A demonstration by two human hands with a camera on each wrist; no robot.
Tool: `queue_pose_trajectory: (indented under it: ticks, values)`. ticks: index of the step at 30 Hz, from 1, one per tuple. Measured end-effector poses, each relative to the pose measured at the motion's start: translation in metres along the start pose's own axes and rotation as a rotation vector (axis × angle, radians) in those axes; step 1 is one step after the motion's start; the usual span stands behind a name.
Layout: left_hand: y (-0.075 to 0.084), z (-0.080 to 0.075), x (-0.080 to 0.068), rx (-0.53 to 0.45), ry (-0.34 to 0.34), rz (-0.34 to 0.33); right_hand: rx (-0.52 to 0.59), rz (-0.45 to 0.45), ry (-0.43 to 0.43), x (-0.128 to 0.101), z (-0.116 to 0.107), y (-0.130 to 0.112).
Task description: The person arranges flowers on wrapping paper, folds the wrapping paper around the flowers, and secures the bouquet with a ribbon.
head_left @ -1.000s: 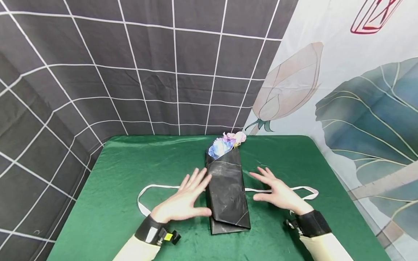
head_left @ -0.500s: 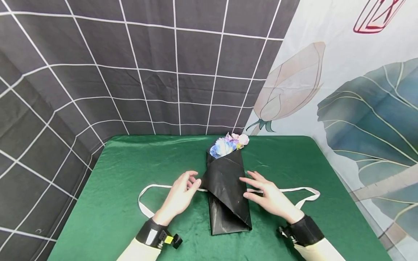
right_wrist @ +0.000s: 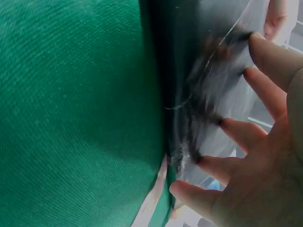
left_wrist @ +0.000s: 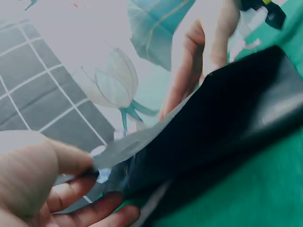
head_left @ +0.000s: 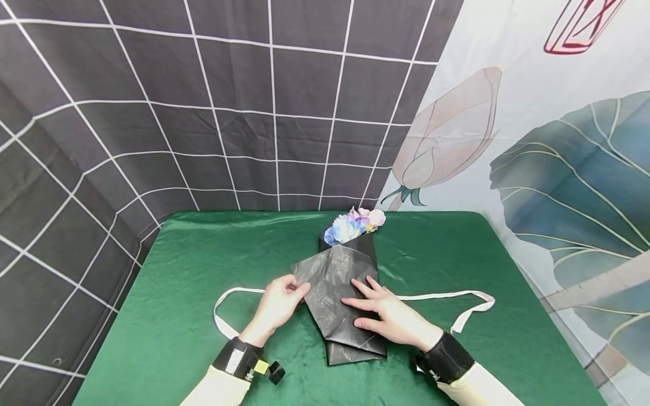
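A black wrapping sheet [head_left: 340,293] lies folded round a small bunch of blue, pink and white flowers [head_left: 354,225] on the green table [head_left: 178,316]. My left hand [head_left: 278,301] pinches the sheet's left flap [left_wrist: 142,146] and holds it pulled out to the left. My right hand [head_left: 388,316] lies flat with straight fingers [right_wrist: 222,189] pressing the folded wrap down. A white ribbon [head_left: 447,296] runs across the table under the wrap, with a loop at the left end [head_left: 223,310].
A dark grid-patterned cloth [head_left: 203,101] hangs behind the table, and a leaf-printed cloth [head_left: 558,169] hangs at the right. The table's right edge [head_left: 548,316] drops off near the ribbon's end.
Both hands moved inward from beside the wrap. The left hand took hold of the flap and drew it out to the left; the right hand came down flat onto the wrap.
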State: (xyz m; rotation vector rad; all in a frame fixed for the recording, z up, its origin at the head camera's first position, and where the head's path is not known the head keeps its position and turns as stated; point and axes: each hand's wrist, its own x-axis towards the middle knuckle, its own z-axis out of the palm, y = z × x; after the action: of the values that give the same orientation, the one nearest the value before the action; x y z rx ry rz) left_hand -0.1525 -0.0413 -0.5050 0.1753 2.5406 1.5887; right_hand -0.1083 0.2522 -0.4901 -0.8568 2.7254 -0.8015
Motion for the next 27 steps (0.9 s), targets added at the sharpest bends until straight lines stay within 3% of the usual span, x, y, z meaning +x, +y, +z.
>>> queue_pose_trajectory:
  ticks: [5, 8, 10, 12, 14, 16, 17, 19, 21, 24, 27]
  values:
    - [-0.009, 0.0, -0.006, 0.306, 0.143, 0.144, -0.076, 0.067, -0.032, 0.0, 0.005, 0.001]
    - [-0.01, 0.005, -0.008, 0.461, 0.276, 0.237, -0.09, 0.107, -0.039, 0.001, 0.009, 0.002]
    - [-0.008, 0.009, -0.008, 0.556, 0.36, 0.347, -0.088, 0.117, -0.041, 0.002, 0.011, 0.002]
    - [-0.003, 0.015, -0.008, 0.633, 0.391, 0.517, -0.084, 0.124, -0.042, 0.003, 0.011, 0.002]
    - [0.005, 0.021, -0.008, 0.691, 0.295, 0.699, -0.083, 0.126, -0.04, 0.004, 0.01, 0.002]
    - [0.01, 0.028, -0.01, 0.725, 0.089, 0.818, -0.085, 0.127, -0.038, 0.005, 0.009, 0.002]
    - [0.012, 0.031, -0.012, 0.733, -0.031, 0.835, -0.088, 0.129, -0.038, 0.005, 0.008, 0.002]
    - [0.011, 0.036, -0.015, 0.755, -0.231, 0.79, -0.089, 0.131, -0.037, 0.005, 0.008, 0.002]
    - [0.007, 0.039, -0.018, 0.769, -0.349, 0.691, -0.087, 0.131, -0.034, 0.005, 0.009, 0.003]
    - [0.0, 0.039, -0.021, 0.759, -0.425, 0.548, -0.06, 0.135, -0.003, 0.007, 0.011, 0.004]
    - [-0.004, 0.039, -0.021, 0.708, -0.467, 0.461, 0.019, 0.195, 0.075, 0.01, 0.011, 0.004]
